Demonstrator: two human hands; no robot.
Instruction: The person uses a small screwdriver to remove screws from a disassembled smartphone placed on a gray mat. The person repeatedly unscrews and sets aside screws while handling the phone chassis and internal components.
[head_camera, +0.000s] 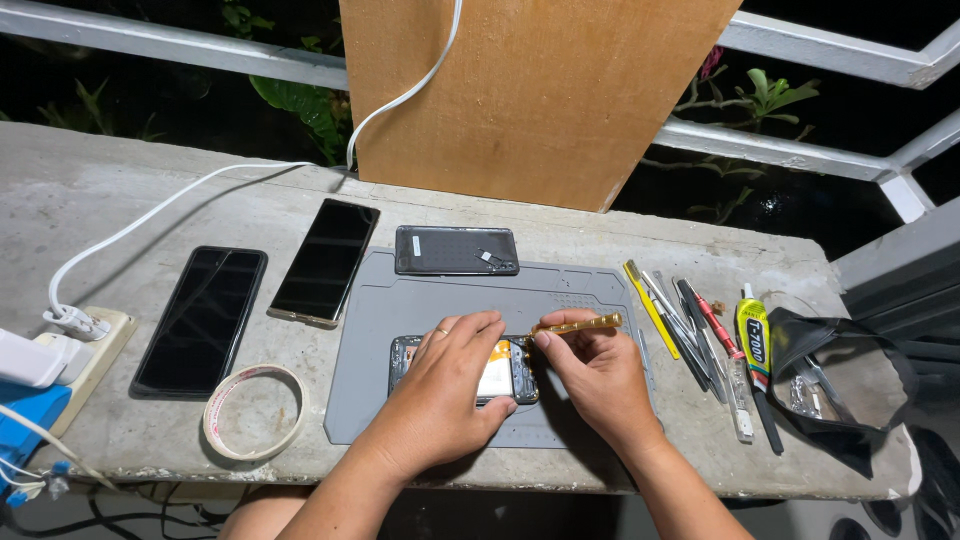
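Note:
An opened phone (497, 373) lies on a grey work mat (420, 300), its insides showing. My left hand (445, 385) rests over the phone and holds it down; a ring sits on one finger. My right hand (590, 370) grips a gold screwdriver (580, 324), its tip down at the phone's upper right corner. A removed dark back cover (455, 250) lies at the mat's far edge with a small part on it.
Two dark phones (200, 318) (326, 260) lie left of the mat, beside a tape roll (255, 412). Hand tools (690, 325), a glue tube (753, 340) and a black pouch (850, 370) sit right. A power strip (75, 345) with white cable is far left; a wooden board (530, 95) leans behind.

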